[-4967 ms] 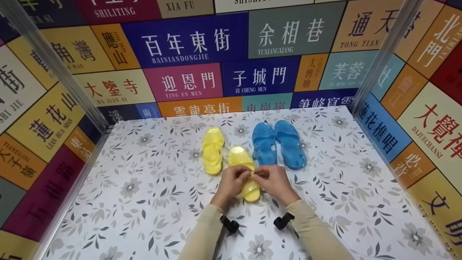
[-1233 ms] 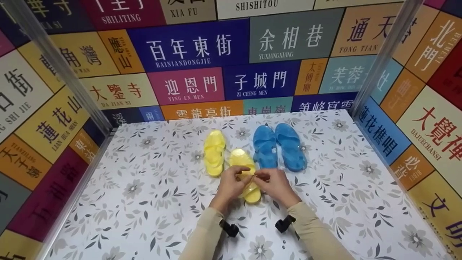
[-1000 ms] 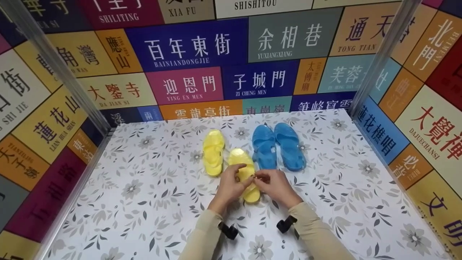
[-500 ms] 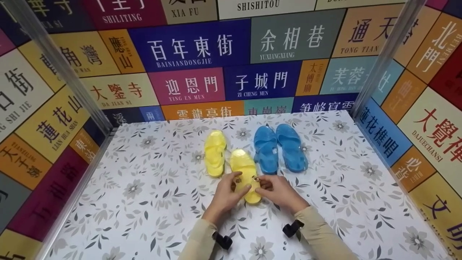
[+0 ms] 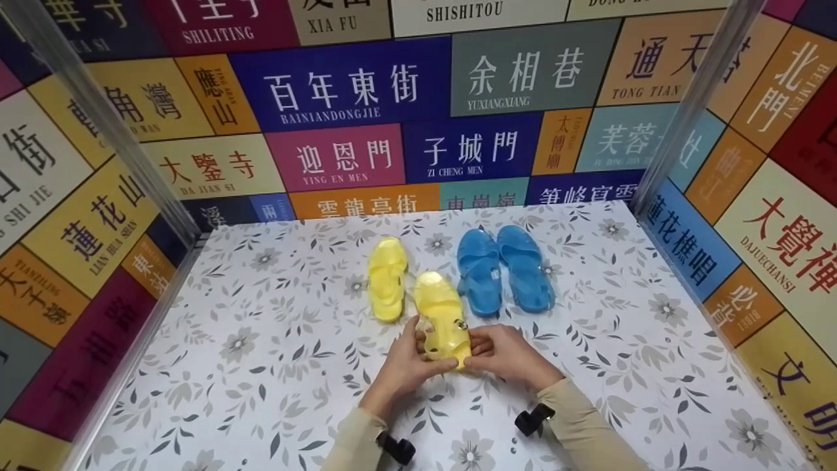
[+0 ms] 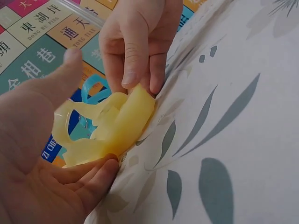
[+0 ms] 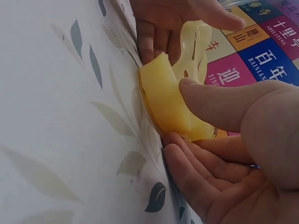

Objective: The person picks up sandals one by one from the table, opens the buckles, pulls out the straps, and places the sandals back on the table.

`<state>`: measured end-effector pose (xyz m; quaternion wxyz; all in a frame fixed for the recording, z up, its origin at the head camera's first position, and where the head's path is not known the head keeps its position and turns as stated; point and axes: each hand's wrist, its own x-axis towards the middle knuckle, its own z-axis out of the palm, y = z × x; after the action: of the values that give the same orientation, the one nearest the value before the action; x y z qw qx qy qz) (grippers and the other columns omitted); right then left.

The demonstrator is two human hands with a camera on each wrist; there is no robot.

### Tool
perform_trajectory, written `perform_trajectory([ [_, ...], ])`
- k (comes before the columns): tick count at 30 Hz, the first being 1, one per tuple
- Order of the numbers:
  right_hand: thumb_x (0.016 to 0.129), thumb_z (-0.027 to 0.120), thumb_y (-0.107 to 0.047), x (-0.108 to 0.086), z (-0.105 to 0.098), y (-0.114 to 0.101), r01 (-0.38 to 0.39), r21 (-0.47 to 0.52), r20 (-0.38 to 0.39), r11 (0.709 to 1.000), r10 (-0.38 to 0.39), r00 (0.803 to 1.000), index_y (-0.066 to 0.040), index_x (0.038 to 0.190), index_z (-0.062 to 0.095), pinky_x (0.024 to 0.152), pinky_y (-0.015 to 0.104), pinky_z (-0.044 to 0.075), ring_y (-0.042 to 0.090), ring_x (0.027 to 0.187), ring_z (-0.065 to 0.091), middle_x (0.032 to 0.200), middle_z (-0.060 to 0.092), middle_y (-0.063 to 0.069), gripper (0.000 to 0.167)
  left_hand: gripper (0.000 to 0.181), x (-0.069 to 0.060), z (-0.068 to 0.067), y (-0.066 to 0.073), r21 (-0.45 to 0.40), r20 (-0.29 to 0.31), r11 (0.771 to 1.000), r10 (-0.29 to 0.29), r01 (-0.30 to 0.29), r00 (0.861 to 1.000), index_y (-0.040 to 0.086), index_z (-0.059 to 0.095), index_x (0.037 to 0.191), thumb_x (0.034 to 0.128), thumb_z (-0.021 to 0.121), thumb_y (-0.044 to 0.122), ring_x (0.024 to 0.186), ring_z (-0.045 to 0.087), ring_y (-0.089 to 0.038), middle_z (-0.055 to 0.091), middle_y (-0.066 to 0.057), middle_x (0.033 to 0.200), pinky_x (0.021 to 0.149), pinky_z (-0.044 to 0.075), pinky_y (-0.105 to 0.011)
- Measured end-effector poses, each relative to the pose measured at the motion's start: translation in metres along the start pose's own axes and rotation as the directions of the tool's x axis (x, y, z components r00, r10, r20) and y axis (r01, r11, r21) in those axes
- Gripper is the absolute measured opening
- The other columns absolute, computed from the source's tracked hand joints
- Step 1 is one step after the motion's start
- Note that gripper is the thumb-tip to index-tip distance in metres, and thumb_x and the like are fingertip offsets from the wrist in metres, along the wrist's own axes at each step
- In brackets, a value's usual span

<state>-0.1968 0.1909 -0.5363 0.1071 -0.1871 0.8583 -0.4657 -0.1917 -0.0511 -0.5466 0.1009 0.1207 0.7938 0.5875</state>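
Observation:
A yellow jelly sandal lies on the flower-patterned tabletop, toe pointing away, between both hands. A small shiny buckle shows on its right side. The right hand grips the sandal's heel, thumb on top and fingers at the lower edge, as the right wrist view shows. On the other side, the left hand touches the sole's edge with its fingertips; its thumb stands off the sandal. The ankle strap arches up above the heel.
A second yellow sandal lies just left of the first. To the right are two blue sandals, side by side. Sign-printed panels wall in the tabletop at the back and both sides.
Both hands were pinching together at the sandal's strap; they have parted and moved nearer, to either side of the heel. The buckle has come into sight.

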Motion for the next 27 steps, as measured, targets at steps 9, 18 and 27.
perform_trajectory([
  [9,0.084,0.088,-0.014,-0.005,0.002,0.001,-0.043,0.019,0.012,0.999,0.043,0.999,-0.003,0.122,0.072,0.082,0.027,0.060,0.018,0.091,0.070,0.099,0.074,0.001,0.043,0.102,-0.005,0.004,-0.006,-0.091,-0.013,0.996,-0.004,0.003,1.000,-0.009,0.028,0.159,0.0782,0.090,-0.002,0.121,0.066,-0.037,0.060,-0.026,0.137,0.102,0.056,-0.043],
  [18,0.084,0.087,-0.014,-0.008,0.007,0.004,-0.069,0.038,0.008,0.997,0.069,0.998,-0.001,0.124,0.070,0.083,0.027,0.060,0.018,0.092,0.070,0.099,0.074,0.001,0.045,0.083,-0.010,0.011,-0.009,-0.056,-0.059,0.998,0.004,-0.008,0.998,-0.008,0.044,0.148,0.0785,0.089,-0.001,0.119,0.067,-0.035,0.065,-0.024,0.132,0.104,0.055,-0.043],
  [27,0.085,0.086,-0.016,-0.006,0.008,-0.001,-0.055,0.008,0.001,0.998,0.055,0.998,-0.002,0.131,0.068,0.080,0.027,0.060,0.016,0.088,0.069,0.096,0.072,0.000,0.051,0.075,-0.009,0.015,-0.005,-0.039,-0.093,0.999,-0.020,0.016,0.995,0.001,0.052,0.140,0.0752,0.091,0.001,0.116,0.067,-0.030,0.067,-0.016,0.127,0.104,0.055,-0.041],
])
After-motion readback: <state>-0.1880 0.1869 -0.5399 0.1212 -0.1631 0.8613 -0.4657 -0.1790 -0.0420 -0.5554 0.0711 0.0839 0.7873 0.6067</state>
